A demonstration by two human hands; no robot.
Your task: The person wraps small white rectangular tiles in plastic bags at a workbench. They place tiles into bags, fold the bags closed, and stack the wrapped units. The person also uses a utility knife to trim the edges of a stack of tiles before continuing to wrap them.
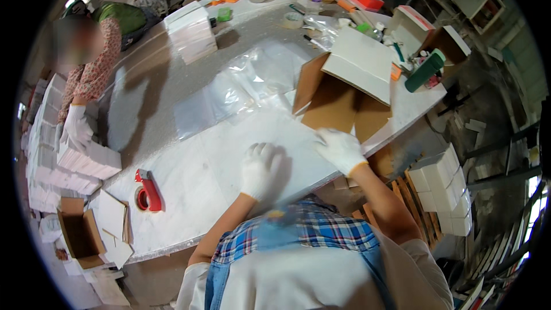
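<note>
My left hand (pixel 258 171), in a white knit glove, rests on the white tabletop (pixel 201 163) with its fingers pointing away from me. Nothing shows in it. My right hand (pixel 340 150), gloved the same way, lies at the near lower edge of an opened cardboard box (pixel 359 60). Its fingers are stretched out toward the box; whether they touch it I cannot tell. The box is white outside and brown inside, and its mouth faces me. Clear plastic bags (pixel 247 80) are spread on the table left of the box.
A red tape dispenser (pixel 149 192) lies at left near a small open carton (pixel 80 232). At far left a co-worker's gloved hand (pixel 77 129) rests on stacked white boxes (pixel 89 158). A green bottle (pixel 425 72) stands at right. White blocks (pixel 442 189) sit on a pallet below.
</note>
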